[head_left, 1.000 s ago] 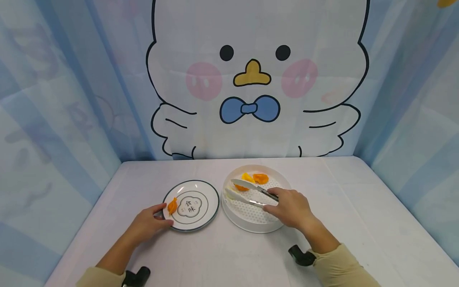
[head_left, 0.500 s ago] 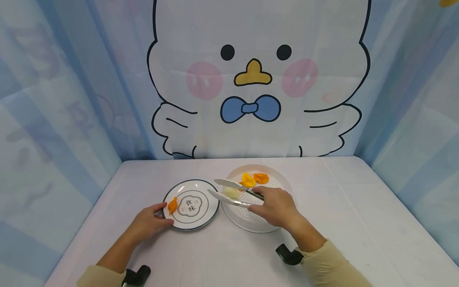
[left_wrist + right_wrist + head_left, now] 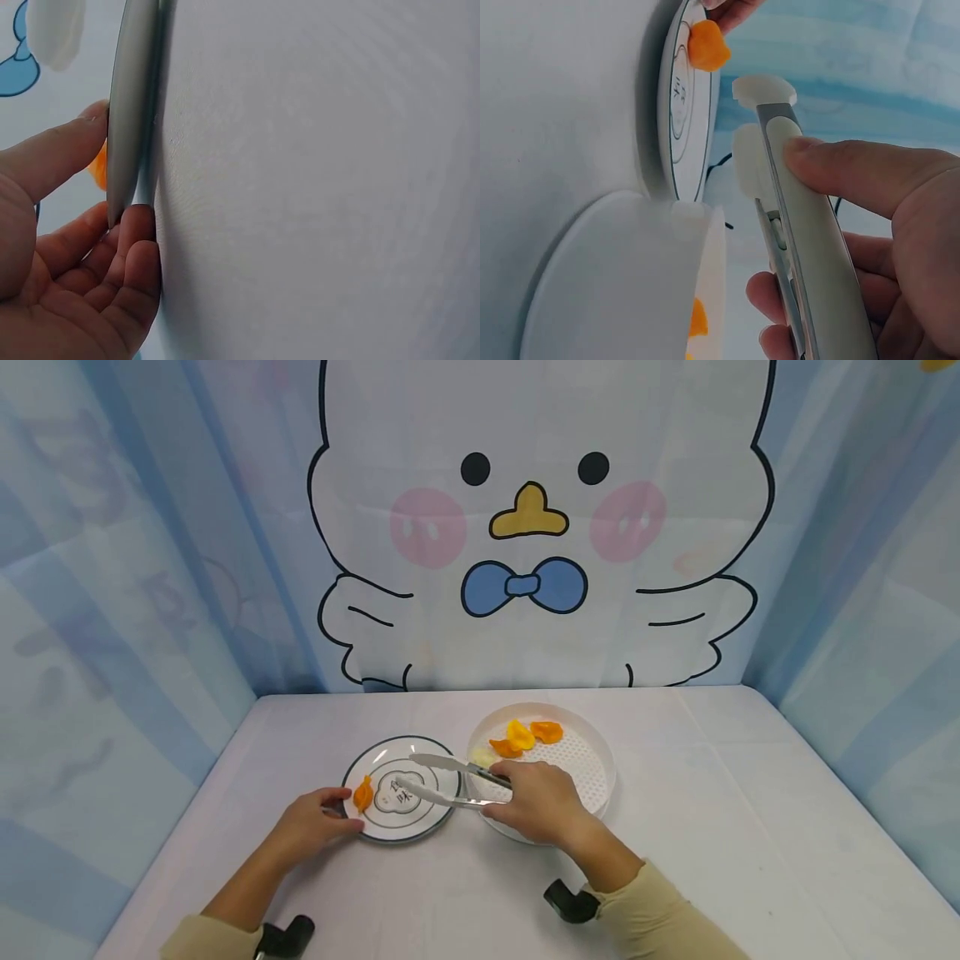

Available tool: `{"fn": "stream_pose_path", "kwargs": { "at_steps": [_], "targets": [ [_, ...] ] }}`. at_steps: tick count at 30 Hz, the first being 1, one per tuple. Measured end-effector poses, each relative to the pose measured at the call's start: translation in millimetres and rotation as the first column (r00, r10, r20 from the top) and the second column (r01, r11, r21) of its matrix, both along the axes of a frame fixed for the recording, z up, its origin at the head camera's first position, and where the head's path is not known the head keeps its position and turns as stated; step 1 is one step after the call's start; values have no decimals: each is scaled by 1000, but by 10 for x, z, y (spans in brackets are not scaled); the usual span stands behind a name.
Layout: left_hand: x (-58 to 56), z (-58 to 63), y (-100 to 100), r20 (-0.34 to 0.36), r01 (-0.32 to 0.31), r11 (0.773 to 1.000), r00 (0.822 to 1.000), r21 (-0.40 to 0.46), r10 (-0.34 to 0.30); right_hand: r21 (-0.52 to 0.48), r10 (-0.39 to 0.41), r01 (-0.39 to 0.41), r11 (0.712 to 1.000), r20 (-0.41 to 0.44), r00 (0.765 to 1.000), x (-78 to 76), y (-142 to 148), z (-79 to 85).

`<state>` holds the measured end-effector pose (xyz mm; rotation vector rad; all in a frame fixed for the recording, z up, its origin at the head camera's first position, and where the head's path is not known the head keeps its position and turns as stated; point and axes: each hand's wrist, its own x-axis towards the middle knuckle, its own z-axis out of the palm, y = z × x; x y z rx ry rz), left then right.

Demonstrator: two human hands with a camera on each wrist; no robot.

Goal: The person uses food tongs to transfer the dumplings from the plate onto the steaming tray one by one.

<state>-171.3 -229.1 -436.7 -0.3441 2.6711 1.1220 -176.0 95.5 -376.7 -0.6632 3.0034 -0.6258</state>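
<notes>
My left hand (image 3: pixel 311 827) pinches the left rim of a white plate (image 3: pixel 408 747) with a dark edge line; in the left wrist view the thumb lies on one face and the fingers on the other. On the plate's left side sits an orange, dumpling-like piece (image 3: pixel 363 795). My right hand (image 3: pixel 540 802) grips white-tipped tongs (image 3: pixel 810 225), their arms apart over the plate's centre and nothing between the tips. Beside the plate, a round white perforated tray (image 3: pixel 592 768) holds two orange pieces (image 3: pixel 547 732), a yellow piece (image 3: pixel 520 735) and a pale piece (image 3: pixel 482 755), partly hidden by the tongs.
A white cloth covers the table (image 3: pixel 720 827). Behind it hangs a curtain (image 3: pixel 540 635) with a cartoon face, and blue curtains (image 3: pixel 112 610) close off both sides. Plate and tray stand close together near the middle.
My right hand has carried the spread tongs leftward from over the tray to over the plate, uncovering more of the tray's pieces. The left hand stays at the plate's rim.
</notes>
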Motion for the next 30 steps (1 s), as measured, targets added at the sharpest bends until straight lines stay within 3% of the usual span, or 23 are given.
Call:
{"fn": "stream_pose_path", "kwargs": {
  "at_steps": [18,30],
  "targets": [
    [7,-35,8,-29,5,1000,1000,23,-4,8,49,-49,999,3,999,152,-393,-97],
    [18,-50,-4,-47,19,999,999,29,-18,28,39,-38,999,-23,999,145,-615,-165]
  ]
}}
